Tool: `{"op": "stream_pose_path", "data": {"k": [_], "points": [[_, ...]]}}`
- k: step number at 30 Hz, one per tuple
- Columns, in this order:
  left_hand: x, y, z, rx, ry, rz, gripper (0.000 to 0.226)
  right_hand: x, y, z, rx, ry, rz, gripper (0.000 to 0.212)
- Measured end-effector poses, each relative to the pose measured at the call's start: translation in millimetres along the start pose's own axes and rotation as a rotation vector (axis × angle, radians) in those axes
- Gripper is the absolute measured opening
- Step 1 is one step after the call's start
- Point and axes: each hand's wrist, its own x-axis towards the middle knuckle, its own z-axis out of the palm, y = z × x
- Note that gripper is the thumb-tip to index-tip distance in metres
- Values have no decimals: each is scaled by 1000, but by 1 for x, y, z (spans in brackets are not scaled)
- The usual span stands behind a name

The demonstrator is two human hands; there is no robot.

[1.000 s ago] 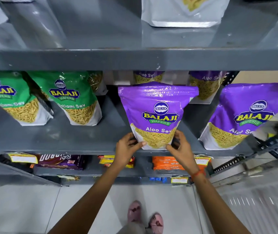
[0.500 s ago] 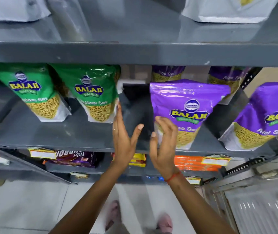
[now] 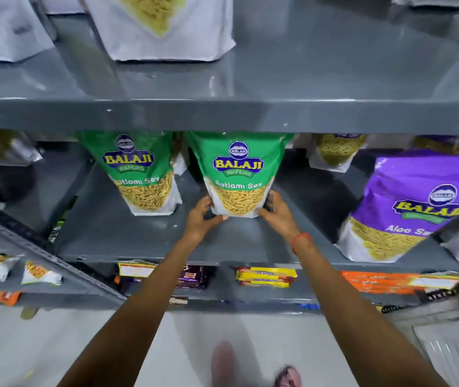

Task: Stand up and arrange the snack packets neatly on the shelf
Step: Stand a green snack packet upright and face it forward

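Observation:
A green Ratlami Sev packet (image 3: pixel 238 174) stands upright on the middle grey shelf (image 3: pixel 144 241). My left hand (image 3: pixel 201 217) grips its lower left corner and my right hand (image 3: pixel 277 215) grips its lower right corner. A second green Ratlami Sev packet (image 3: pixel 141 171) stands upright just to its left, apart from my hands. A purple Aloo Sev packet (image 3: pixel 409 208) stands at the right of the same shelf. More purple packets (image 3: pixel 337 150) sit behind, partly hidden by the shelf above.
The upper shelf edge (image 3: pixel 222 114) crosses just above the packets, with white-bottomed packets (image 3: pixel 161 26) on it. Below lie flat biscuit packs (image 3: pixel 266 276) and orange packs (image 3: pixel 376 282). A slanted metal bar (image 3: pixel 41 247) runs at the left. My feet (image 3: pixel 224 364) stand on the pale floor.
Both hands let go of the purple Aloo Sev packet, moved left across the shelf, and now hold the bottom corners of the right green Ratlami Sev packet. The view shifted left.

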Motion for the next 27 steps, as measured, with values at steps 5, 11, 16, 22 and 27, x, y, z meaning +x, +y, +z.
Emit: {"op": "stream_pose_path", "data": {"k": [5, 11, 16, 22, 27], "points": [[-21, -18, -34, -93, 5, -38, 47, -21, -1, 24, 15, -5, 55, 52], [-59, -24, -29, -102, 34, -74, 44, -60, 20, 24, 13, 60, -7, 40], [-85, -18, -20, -111, 62, -68, 39, -85, 21, 24, 93, 100, -24, 34], [-88, -12, -19, -95, 47, -46, 41, -92, 7, 26, 109, 81, -14, 36], [-98, 0, -26, 65, 150, 94, 78, -132, -25, 51, -68, 577, -378, 45]]}}
